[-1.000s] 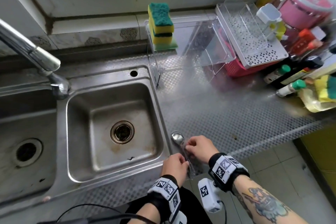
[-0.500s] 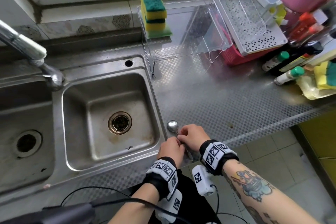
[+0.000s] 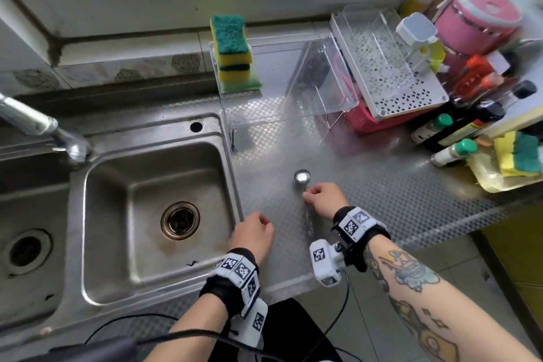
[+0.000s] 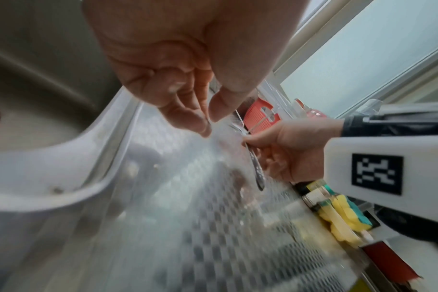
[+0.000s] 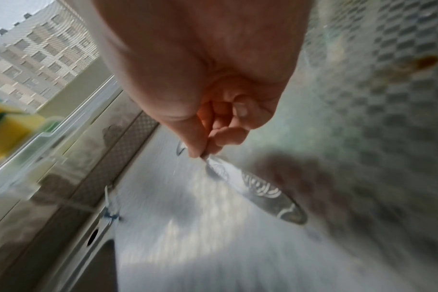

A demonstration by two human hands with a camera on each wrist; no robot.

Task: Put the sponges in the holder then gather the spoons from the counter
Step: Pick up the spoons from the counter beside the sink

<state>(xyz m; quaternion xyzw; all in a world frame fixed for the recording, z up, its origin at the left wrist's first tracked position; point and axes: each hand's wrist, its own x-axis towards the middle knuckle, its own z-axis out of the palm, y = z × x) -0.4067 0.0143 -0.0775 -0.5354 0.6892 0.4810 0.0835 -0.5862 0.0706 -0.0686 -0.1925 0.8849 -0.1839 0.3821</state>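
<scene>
Starting at the left, the sink (image 3: pixel 152 214) is passed over; the left hand (image 3: pixel 252 233) hangs beside its rim, fingers loosely curled, nothing held. Further right, the spoon (image 3: pixel 302 178) is pinched at the neck by the right hand (image 3: pixel 324 198), handle trailing low over the counter (image 3: pixel 382 185), probably for carrying. Sponges (image 3: pixel 233 51) are stacked in the holder (image 3: pixel 293 114). No writing can be read.
</scene>
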